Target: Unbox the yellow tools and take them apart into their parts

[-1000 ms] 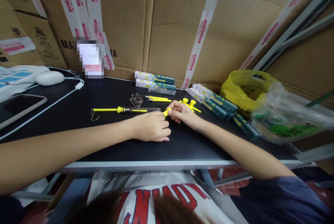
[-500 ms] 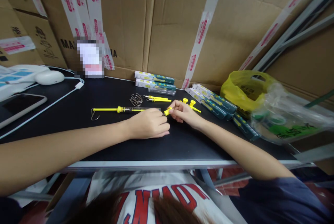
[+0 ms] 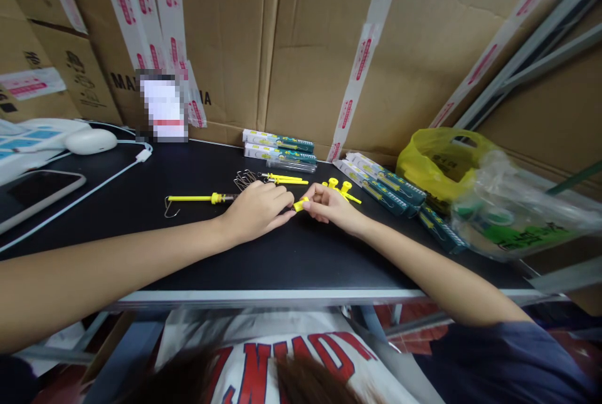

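A small yellow plastic piece (image 3: 301, 204) is pinched between the thumb and fingers of my right hand (image 3: 333, 209). My left hand (image 3: 258, 212) is closed right beside it, thumb and fingertips meeting at its left end. What those fingertips hold is too small to make out. Partly hidden behind my left hand lies a spring scale (image 3: 190, 198) with a yellow rod and a wire hook. Metal hooks (image 3: 244, 178) lie in a heap just beyond that hand, beside thin yellow rods (image 3: 286, 179) with metal ends. Several yellow plastic parts (image 3: 345, 187) sit just past my right hand.
Printed slim boxes (image 3: 279, 152) and a clear tube (image 3: 291, 166) lie at the back; more slim boxes (image 3: 376, 184) are at right. Beyond them are a yellow bag (image 3: 414, 156) and a clear plastic bag (image 3: 522, 216). A phone (image 3: 37, 194) and cables occupy the left.
My left hand has shifted slightly up and left and turned, so its thumb shows and it covers more of the spring scale. My right hand stays nearly still with the yellow piece.
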Demonstrator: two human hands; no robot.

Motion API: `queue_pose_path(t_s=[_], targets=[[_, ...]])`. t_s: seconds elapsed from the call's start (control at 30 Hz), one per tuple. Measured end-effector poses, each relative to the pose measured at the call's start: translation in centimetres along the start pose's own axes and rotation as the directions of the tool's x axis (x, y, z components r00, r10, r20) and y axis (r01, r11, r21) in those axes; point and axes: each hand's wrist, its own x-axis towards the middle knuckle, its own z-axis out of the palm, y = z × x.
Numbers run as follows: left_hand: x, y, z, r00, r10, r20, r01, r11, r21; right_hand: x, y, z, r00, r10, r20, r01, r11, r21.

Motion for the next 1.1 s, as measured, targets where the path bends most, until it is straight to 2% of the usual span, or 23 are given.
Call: queue_pose_path(t_s=[0.2, 0.27, 0.33, 0.4, 0.47, 0.57, 0.63, 0.67, 0.8, 0.97, 1.1], targets=[[-0.1, -0.2, 0.0, 1.000, -0.009, 0.016, 0.010, 1.000, -0.023, 0.0, -0.2, -0.7, 1.000, -0.003, -0.009, 0.003, 0.999, -0.040], [-0.1, -0.2, 0.0, 1.000, -0.008, 0.010, 0.008, 0.999, -0.031, -0.1, -0.4, -2.1, 0.998, -0.032, -0.056, 0.024, 0.991, -0.133], [-0.1, -0.2, 0.0, 1.000, -0.002, 0.008, 0.002, 0.999, -0.033, -0.2, -0.8, -4.0, 0.984, -0.111, -0.140, 0.060, 0.945, -0.322], [-0.2, -0.2, 0.0, 1.000, 0.010, 0.013, -0.009, 1.000, -0.030, -0.5, -1.4, -6.1, 0.938, -0.242, -0.249, 0.049, 0.802, -0.595], [-0.2, -0.2, -0.1, 1.000, 0.022, 0.022, -0.022, 0.999, -0.027, -0.8, -1.9, -8.1, 0.886, -0.289, -0.363, -0.139, 0.581, -0.802], [-0.2, -0.2, -0.1, 0.999, 0.037, 0.034, -0.036, 0.999, -0.031, -1.2, -2.3, -10.2, 0.861, -0.174, -0.478, -0.418, 0.293, -0.860], [-0.2, -0.2, -0.1, 0.998, 0.043, 0.042, -0.041, 0.999, -0.032, -1.3, -2.1, -10.9, 0.864, -0.065, -0.499, -0.486, 0.152, -0.861], [-0.2, -0.2, -0.1, 0.998, 0.045, 0.047, -0.043, 0.999, -0.031, -1.3, -1.9, -11.1, 0.870, -0.019, -0.492, -0.487, 0.111, -0.866], [-0.2, -0.2, -0.1, 0.996, 0.055, 0.065, -0.053, 0.998, -0.030, -1.0, -1.0, -11.2, 0.907, 0.090, -0.411, -0.418, 0.085, -0.904], [-0.2, -0.1, -0.2, 0.997, 0.069, 0.047, -0.067, 0.997, -0.040, -0.7, -0.1, -10.9, 0.931, 0.090, -0.353, -0.362, 0.126, -0.924], [-0.2, -0.2, -0.1, 0.997, 0.068, 0.048, -0.066, 0.997, -0.038, -0.9, -0.6, -10.9, 0.942, 0.110, -0.316, -0.332, 0.171, -0.928]])
